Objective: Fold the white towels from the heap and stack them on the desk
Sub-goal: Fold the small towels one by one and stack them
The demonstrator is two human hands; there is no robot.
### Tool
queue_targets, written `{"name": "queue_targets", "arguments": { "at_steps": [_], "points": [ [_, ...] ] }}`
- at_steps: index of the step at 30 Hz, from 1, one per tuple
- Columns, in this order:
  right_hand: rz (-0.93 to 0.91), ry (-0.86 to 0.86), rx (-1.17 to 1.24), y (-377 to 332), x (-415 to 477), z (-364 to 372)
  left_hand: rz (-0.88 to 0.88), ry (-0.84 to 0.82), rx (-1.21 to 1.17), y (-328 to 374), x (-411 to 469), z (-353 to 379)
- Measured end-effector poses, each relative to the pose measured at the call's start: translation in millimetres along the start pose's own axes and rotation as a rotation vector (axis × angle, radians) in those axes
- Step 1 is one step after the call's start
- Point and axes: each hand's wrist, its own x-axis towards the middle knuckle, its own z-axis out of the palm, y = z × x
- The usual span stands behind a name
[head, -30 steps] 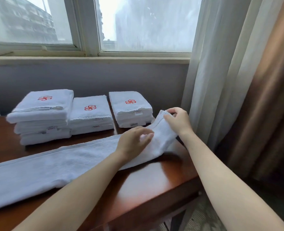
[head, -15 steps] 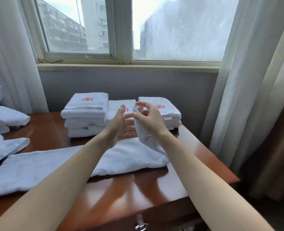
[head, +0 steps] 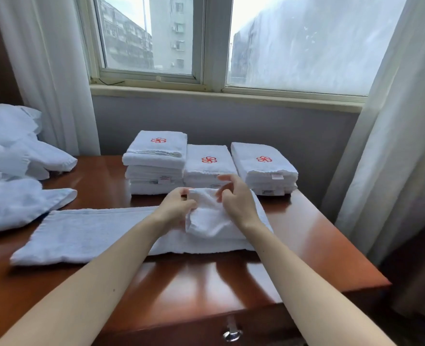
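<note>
A long white towel, folded into a strip, lies across the brown desk. Its right end is doubled back over the strip. My left hand pinches the near corner of that folded end. My right hand pinches its far edge, fingers curled into the cloth. Behind the hands stand three stacks of folded white towels with red flower logos: left stack, middle stack, right stack. A heap of loose white towels lies at the desk's left end.
A window and grey wall back the desk. White curtains hang at the right, close to the desk's corner, and another curtain at the left. A drawer handle shows under the desk's front edge.
My right hand has carried the towel's right end leftward over the strip and lowered it. My left hand left the strip and took hold of the folded end. The view swung left.
</note>
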Motion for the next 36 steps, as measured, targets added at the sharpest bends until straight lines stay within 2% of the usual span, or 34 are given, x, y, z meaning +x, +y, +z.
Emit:
{"name": "queue_targets", "arguments": {
  "at_steps": [3,7,9,11,13,15,17,18,20,24,31,36],
  "points": [
    [-0.059,0.033,-0.268,4.7,-0.8,-10.1,-0.057,0.010,-0.018,3.9,2.5,-5.8],
    [-0.077,-0.035,-0.437,12.1,-4.6,-9.6,-0.109,0.065,0.067,3.1,0.7,-23.4],
    [-0.074,-0.125,-0.530,15.9,-6.1,-4.6,-0.083,0.036,0.231,2.8,-4.8,-29.4],
    [-0.134,-0.224,-0.702,21.5,-7.6,1.6,-0.034,0.062,0.512,0.0,-9.3,-30.9],
    [-0.205,-0.274,-0.829,27.9,-7.7,6.2,0.060,0.212,0.843,-2.0,-10.4,-24.2],
    [-0.213,-0.293,-0.860,33.3,-6.8,7.2,0.266,0.304,0.960,-0.5,-14.9,-6.9],
    [-0.205,-0.306,-0.899,39.7,-3.8,6.3,0.412,0.234,0.992,-5.2,-17.5,11.2],
    [-0.187,-0.316,-0.925,43.5,-3.1,6.1,0.424,0.175,1.040,-10.6,-18.0,18.5],
    [-0.132,-0.314,-0.947,51.2,-3.4,6.4,0.335,0.051,1.103,-23.3,-16.9,25.7],
    [-0.080,-0.263,-0.936,59.4,-5.2,8.5,0.256,-0.013,1.075,-34.3,-8.6,21.5],
    [-0.056,-0.300,-0.948,57.7,-5.1,5.5,0.248,0.059,1.021,-39.5,-10.8,22.2],
    [0.015,-0.376,-0.987,35.9,-2.7,7.0,0.275,0.046,0.521,-33.5,-21.6,-11.5]
  ]
}}
